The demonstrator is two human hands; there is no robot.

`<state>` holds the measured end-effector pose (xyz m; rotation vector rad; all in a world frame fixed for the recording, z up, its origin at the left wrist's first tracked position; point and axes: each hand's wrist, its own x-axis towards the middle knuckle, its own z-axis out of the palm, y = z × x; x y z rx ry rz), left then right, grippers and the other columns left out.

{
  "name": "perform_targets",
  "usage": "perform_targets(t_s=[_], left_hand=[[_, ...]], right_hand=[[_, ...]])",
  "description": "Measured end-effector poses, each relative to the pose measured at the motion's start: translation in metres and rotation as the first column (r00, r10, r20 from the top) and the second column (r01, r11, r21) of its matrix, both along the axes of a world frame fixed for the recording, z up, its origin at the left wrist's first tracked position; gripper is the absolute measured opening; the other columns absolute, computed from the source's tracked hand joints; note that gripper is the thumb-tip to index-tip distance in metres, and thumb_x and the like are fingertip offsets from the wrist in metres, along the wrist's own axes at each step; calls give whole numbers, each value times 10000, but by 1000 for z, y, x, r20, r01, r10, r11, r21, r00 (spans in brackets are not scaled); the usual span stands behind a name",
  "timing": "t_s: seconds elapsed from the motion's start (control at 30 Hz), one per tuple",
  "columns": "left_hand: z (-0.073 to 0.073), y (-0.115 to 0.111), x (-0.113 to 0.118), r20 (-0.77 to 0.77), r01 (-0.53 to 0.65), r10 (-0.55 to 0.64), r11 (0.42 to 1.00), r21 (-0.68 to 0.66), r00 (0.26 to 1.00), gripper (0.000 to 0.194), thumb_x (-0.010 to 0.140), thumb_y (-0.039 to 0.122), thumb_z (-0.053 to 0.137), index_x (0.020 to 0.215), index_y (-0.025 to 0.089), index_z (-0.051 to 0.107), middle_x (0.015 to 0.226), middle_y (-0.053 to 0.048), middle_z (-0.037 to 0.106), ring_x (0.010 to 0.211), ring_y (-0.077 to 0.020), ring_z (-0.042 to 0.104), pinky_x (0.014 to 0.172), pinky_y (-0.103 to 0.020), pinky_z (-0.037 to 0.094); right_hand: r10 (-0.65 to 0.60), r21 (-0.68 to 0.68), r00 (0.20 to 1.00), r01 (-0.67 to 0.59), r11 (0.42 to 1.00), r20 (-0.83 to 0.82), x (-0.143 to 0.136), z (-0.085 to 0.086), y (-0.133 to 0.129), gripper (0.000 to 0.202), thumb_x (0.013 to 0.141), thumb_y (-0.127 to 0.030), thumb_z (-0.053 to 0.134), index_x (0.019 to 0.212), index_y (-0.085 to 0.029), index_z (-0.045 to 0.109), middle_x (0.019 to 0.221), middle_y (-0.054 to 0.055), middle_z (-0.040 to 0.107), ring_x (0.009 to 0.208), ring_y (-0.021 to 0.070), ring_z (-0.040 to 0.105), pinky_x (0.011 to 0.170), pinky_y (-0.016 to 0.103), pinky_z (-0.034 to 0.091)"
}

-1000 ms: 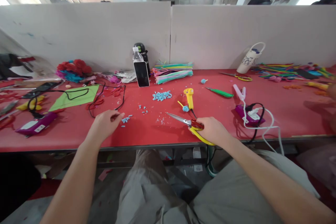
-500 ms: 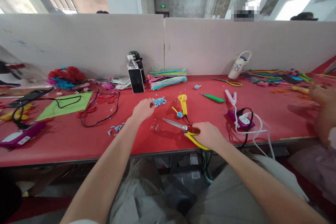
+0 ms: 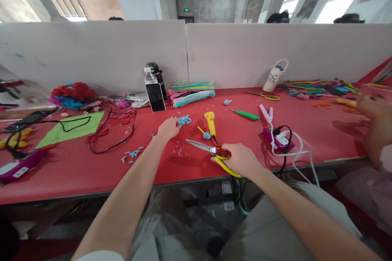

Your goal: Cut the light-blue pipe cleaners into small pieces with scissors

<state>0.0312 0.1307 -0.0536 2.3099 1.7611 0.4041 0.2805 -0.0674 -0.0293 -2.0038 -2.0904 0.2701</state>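
Left hand [image 3: 169,128], hold unclear, now away from loose bits [image 3: 134,154], at blue pile [image 3: 185,120]; right hand [image 3: 241,158] around scissors [image 3: 210,149]

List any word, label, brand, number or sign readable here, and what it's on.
No text reads clearly enough to quote.
White tumbler: dark lettering, too blurred.
Green lit sign beyond the partition: too small.
Purple power box at far left: white patches with marks, too small.
Black flask: green mark, unreadable.
Scissors: no lettering visible.

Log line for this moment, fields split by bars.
Left hand: at pile of blue pieces | Right hand: gripping scissors | Nearby: yellow glue gun
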Motion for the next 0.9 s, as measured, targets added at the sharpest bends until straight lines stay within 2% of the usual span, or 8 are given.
perform_targets(t_s=[0.23,0.4,0.5,0.57,0.67,0.73,0.8,0.9], left_hand=[[-1,-1,-2,85,22,-27,998,57,996,101,764,241,550,753,186,633,873,-99,680,808,-215,627,718,-300,438],[10,-9,-8,199,0,-23,993,118,980,151,783,274,516,817,174,625,874,-94,692,817,-203,632,735,-291,448],[16,-15,-11,270,-35,2,992,118,963,163,753,313,547,775,174,628,833,-77,707,796,-191,644,704,-272,460],[19,-19,-12,387,-44,17,997,62,922,163,714,325,588,745,169,623,774,-67,710,755,-181,653,679,-264,471],[21,-29,-15,621,-8,43,998,-59,783,189,682,320,631,770,153,621,720,-63,704,688,-164,658,649,-261,493],[20,-40,-20,705,23,46,996,-89,708,225,684,319,643,827,145,641,740,-65,706,689,-159,661,645,-260,501],[18,-52,-25,720,35,35,996,-82,693,274,700,333,644,903,152,672,775,-61,712,705,-156,655,655,-261,498],[14,-75,-33,701,41,12,997,-58,713,328,742,372,626,981,157,692,825,-62,711,733,-155,640,695,-269,491]], right_hand=[[-22,-19,999,22,1000,32,2,-3,1,394,767,-634,541,739,-249,622,726,34,668,671,182,606,519,244,244],[-11,-30,999,12,999,38,2,-5,2,411,758,-648,539,748,-247,628,736,38,672,685,189,616,513,241,244],[-3,-27,999,4,1000,42,2,-5,2,408,761,-648,534,750,-250,623,734,36,674,679,186,611,515,239,245],[1,-27,999,0,1000,39,2,-5,2,407,762,-643,536,752,-245,624,734,40,675,682,187,612,518,241,245],[-7,-37,999,8,999,41,2,-4,2,402,757,-634,546,749,-240,626,739,44,677,688,192,616,518,247,245],[-19,-46,999,21,999,45,2,-3,2,394,755,-630,548,743,-244,624,738,39,677,687,195,617,515,249,245],[-30,-45,999,32,998,41,3,-3,2,379,752,-624,553,748,-252,625,739,34,678,692,197,619,513,249,247],[-41,-38,999,42,998,31,3,-3,2,351,745,-604,572,770,-259,630,747,31,680,704,201,626,514,245,252]])
